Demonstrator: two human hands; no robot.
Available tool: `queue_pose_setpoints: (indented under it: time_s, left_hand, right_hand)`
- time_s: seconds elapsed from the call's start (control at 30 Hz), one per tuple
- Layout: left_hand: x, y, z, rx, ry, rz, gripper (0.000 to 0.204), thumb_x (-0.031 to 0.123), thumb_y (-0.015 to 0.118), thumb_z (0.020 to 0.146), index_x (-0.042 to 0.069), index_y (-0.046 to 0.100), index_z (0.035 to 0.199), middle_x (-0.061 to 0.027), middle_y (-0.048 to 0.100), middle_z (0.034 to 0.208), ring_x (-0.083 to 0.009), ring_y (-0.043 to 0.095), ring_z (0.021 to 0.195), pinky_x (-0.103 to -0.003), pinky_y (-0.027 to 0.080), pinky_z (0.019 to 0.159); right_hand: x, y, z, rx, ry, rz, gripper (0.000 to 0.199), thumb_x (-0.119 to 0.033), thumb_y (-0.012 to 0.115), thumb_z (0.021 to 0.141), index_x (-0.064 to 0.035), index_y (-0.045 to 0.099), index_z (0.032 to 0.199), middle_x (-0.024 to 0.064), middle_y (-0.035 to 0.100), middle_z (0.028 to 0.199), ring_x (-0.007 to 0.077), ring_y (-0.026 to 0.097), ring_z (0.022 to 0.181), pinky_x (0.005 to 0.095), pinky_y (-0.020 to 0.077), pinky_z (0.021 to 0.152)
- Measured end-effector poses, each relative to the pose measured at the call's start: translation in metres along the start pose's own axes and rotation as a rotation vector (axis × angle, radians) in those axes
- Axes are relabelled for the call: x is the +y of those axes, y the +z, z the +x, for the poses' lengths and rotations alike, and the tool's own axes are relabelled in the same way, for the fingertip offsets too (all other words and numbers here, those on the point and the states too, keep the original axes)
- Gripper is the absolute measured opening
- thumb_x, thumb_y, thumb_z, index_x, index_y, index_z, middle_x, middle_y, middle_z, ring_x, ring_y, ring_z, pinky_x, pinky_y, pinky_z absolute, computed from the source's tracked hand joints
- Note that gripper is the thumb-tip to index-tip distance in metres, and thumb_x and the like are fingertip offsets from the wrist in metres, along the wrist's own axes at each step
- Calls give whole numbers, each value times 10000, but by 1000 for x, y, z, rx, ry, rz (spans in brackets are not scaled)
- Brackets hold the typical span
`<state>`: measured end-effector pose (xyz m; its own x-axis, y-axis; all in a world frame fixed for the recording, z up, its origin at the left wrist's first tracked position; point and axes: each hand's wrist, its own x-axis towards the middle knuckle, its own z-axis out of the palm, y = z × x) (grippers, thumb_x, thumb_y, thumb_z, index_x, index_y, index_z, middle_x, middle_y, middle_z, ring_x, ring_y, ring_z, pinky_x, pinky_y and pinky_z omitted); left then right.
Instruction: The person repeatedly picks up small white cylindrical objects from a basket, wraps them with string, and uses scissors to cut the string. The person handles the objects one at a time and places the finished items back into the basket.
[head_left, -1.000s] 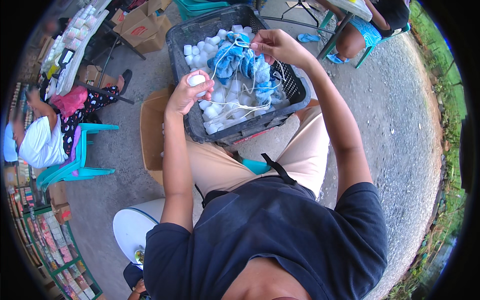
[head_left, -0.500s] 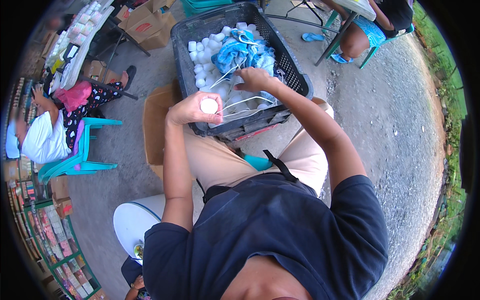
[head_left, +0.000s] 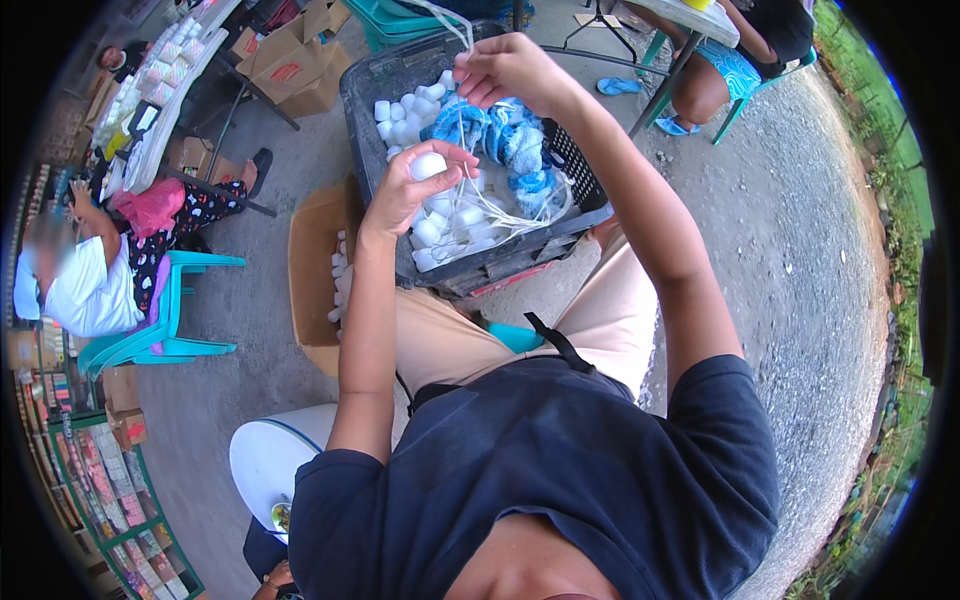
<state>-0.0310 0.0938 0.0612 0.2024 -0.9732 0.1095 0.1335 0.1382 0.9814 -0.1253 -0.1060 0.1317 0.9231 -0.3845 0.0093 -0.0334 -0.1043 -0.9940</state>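
Note:
A small white cylinder [head_left: 428,166] with a rounded top sits in my left hand [head_left: 405,197], its fingers closed around it above the near left part of a black plastic crate [head_left: 590,165]. Farther out and higher, my right hand [head_left: 515,75] pinches white string [head_left: 462,125]. Part of the string loops up past the fingers, and part runs down toward my left hand. More loose strands [head_left: 510,215] trail over the crate's near right side. Inside the crate, many similar white cylinders [head_left: 428,232] lie around a bunched blue-and-white cloth [head_left: 500,140].
An open cardboard box [head_left: 318,235] left of the crate holds more white cylinders. A white round-topped container [head_left: 265,455] stands by my left side. One person sits on a teal chair [head_left: 175,320] at left, another at a table [head_left: 690,20] at far right.
My right hand has risen away from the crate, drawing the string upward. My left hand has moved slightly farther out with the white cylinder, which is now tilted.

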Motion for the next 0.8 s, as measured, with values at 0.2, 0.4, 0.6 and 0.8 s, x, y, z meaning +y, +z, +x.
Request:
queue_pose_setpoints:
  time_s: [0.2, 0.4, 0.6, 0.8]
  left_hand:
    - [-14, 0, -2, -54, -22, -246, 245, 157, 724, 807, 21, 598, 967, -78, 584, 937, -166, 586, 880, -299, 462, 797]
    - [-22, -23, -14, -17, -12, -303, 172, 124, 697, 827, 25, 594, 922, -60, 572, 893, -131, 548, 761, -286, 451, 699]
    - [50, -42, -22, 36, 199, -424, 246, 246, 681, 846, 61, 519, 856, -32, 465, 782, -138, 463, 723, -272, 370, 712]
    - [129, -68, -5, -58, 343, -337, 247, 245, 625, 892, 35, 495, 908, -50, 435, 824, -153, 409, 770, -296, 332, 736]
  right_hand:
    - [29, -49, -19, 139, -74, 256, 270, -214, 539, 962, 31, 623, 1039, 101, 684, 848, 159, 682, 754, 266, 569, 717]
    - [86, -41, -21, -175, 256, -602, 312, -40, 552, 800, -5, 647, 1095, 150, 697, 905, 216, 696, 851, 335, 567, 725]
    - [133, -39, -13, 35, 103, -805, 259, -47, 597, 770, -38, 671, 1019, 138, 696, 815, 204, 691, 752, 315, 543, 675]
    - [125, -38, 6, 272, -130, -611, 194, -7, 587, 779, -13, 708, 930, 94, 707, 818, 169, 680, 774, 282, 533, 722]
